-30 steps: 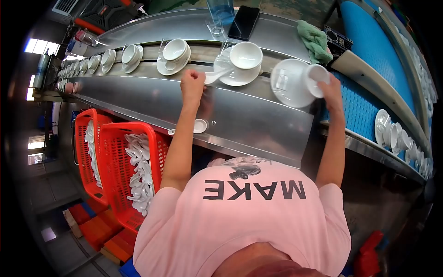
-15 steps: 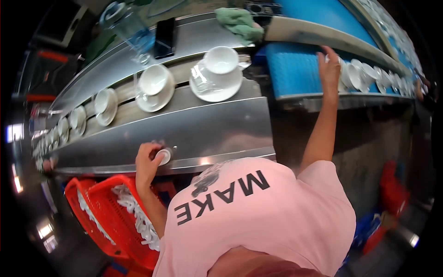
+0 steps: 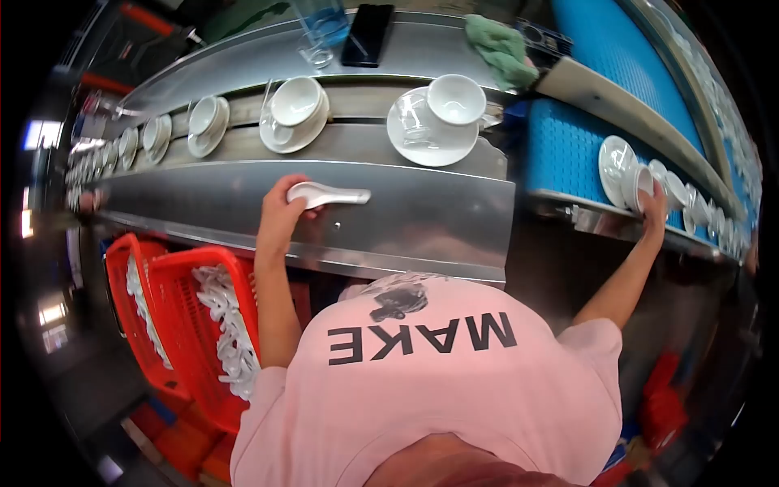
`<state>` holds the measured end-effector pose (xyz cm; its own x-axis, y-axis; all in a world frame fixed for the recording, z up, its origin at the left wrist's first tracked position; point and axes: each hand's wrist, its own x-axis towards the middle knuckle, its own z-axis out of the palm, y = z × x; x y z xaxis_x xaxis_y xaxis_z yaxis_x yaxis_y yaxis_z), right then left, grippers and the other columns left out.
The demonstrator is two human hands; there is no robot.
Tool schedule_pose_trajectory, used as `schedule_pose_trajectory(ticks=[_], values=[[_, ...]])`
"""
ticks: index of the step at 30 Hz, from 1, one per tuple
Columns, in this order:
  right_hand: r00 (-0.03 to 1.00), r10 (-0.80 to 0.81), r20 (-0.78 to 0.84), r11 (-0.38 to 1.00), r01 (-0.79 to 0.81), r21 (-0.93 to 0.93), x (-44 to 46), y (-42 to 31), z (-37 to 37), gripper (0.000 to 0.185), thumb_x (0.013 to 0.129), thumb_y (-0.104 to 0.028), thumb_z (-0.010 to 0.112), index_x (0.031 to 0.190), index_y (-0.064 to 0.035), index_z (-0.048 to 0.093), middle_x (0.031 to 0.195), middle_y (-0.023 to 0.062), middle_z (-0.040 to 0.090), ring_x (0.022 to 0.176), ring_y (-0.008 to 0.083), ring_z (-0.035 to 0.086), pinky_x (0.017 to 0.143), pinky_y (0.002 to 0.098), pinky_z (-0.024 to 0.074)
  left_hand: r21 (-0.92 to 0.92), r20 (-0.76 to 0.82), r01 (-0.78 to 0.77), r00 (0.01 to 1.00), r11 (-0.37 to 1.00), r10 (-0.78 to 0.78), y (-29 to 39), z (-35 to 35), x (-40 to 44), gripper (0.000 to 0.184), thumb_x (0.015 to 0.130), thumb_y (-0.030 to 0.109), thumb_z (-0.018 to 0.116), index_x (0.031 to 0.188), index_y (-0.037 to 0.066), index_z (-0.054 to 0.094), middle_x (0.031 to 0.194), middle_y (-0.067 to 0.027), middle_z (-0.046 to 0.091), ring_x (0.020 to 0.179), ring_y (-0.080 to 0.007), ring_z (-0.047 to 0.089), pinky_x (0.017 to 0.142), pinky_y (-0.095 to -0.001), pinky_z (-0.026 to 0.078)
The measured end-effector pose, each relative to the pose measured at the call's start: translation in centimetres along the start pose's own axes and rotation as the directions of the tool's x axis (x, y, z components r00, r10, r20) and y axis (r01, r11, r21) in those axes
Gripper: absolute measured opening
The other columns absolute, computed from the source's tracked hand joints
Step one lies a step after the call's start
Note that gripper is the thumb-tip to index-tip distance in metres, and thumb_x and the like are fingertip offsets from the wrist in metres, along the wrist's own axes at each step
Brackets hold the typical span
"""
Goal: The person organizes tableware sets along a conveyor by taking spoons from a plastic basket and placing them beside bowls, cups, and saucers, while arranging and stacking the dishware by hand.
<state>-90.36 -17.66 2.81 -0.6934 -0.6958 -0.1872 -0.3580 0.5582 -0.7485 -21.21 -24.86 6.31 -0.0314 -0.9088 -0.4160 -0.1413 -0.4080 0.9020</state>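
Note:
My left hand (image 3: pixel 280 217) pinches a white soup spoon (image 3: pixel 339 196) by its bowl end, above the steel ledge (image 3: pixel 422 215). The spoon's handle points right. Over at the blue belt (image 3: pixel 560 154), my right hand (image 3: pixel 655 213) grips a small white bowl (image 3: pixel 637 185), which leans on its side against other white dishes. A white plate (image 3: pixel 613 162) stands tilted just left of that bowl. On the conveyor ahead, the nearest plate (image 3: pixel 454 152) carries a white bowl (image 3: pixel 457 99) and a small clear glass (image 3: pixel 415 126).
More plate-and-bowl sets (image 3: pixel 295 101) line the conveyor to the left. Red baskets (image 3: pixel 182 333) of white spoons stand below at left. A phone (image 3: pixel 367 36), a clear jug (image 3: pixel 324 20) and a green cloth (image 3: pixel 501 53) lie along the far shelf.
My left hand has lifted and now shows the spoon held out sideways. My right hand has moved right and towards me, onto the bowl. The camera view has shifted.

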Motion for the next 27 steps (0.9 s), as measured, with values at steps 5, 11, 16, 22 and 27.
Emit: schedule_pose_trajectory(ticks=[5,11,16,22,27], values=[[0.997,-0.072,0.025,0.94,0.059,0.336,-1.8,-1.4,4.1,0.047,0.069,-0.004,0.059,0.115,-0.0028,0.05,0.106,0.0088,0.056,0.092,0.0215,0.055,0.08,0.0306,0.044,-0.069,-0.001,0.136,0.991,0.988,-0.137,0.2,5.0,0.9,0.011,0.08,0.01,0.056,0.085,0.002,0.051,0.072,-0.0071,0.058,0.052,-0.0123,0.055,0.047,-0.0209,0.044],[0.961,-0.167,0.221,0.845,0.024,0.534,-4.6,-7.7,11.5,0.046,0.068,-0.005,0.062,0.113,-0.0002,0.05,0.102,0.0079,0.057,0.09,0.0186,0.056,0.08,0.0299,0.0445,-0.115,-0.093,0.112,0.988,0.987,-0.123,0.6,10.5,2.7,0.013,0.078,0.01,0.058,0.081,0.001,0.049,0.068,-0.0063,0.057,0.051,-0.0105,0.054,0.044,-0.0188,0.042],[0.875,-0.26,0.408,0.918,0.093,0.386,-4.6,-12.2,18.1,0.049,0.067,-0.008,0.064,0.114,0.0009,0.05,0.102,0.0093,0.057,0.089,0.0184,0.055,0.079,0.0297,0.0441,-0.134,-0.016,0.023,1.0,0.991,-0.025,0.6,11.7,3.6,0.016,0.076,0.011,0.06,0.086,-0.001,0.054,0.073,-0.0067,0.059,0.063,-0.0109,0.057,0.059,-0.0218,0.047],[0.693,-0.257,0.673,0.939,0.013,0.344,-5.5,-15.9,22.9,0.043,0.076,-0.007,0.059,0.116,0.0014,0.047,0.106,0.0093,0.055,0.091,0.0183,0.055,0.078,0.0289,0.0457,0.634,-0.531,-0.211,0.581,0.744,0.617,2.4,-1.9,-6.2,0.026,0.073,0.013,0.061,0.096,0.0,0.056,0.09,-0.0092,0.06,0.081,-0.0181,0.057,0.073,-0.0276,0.044],[0.677,-0.277,0.682,0.947,0.073,0.312,-7.8,-18.7,24.5,0.041,0.083,-0.019,0.055,0.116,0.0028,0.046,0.105,0.0099,0.055,0.09,0.018,0.054,0.075,0.0291,0.0449,0.597,-0.608,0.346,0.784,0.724,0.126,-0.7,-6.5,-14.2,0.036,0.073,0.024,0.061,0.1,0.001,0.05,0.091,-0.0207,0.058,0.087,-0.0361,0.055,0.075,-0.0398,0.044]])
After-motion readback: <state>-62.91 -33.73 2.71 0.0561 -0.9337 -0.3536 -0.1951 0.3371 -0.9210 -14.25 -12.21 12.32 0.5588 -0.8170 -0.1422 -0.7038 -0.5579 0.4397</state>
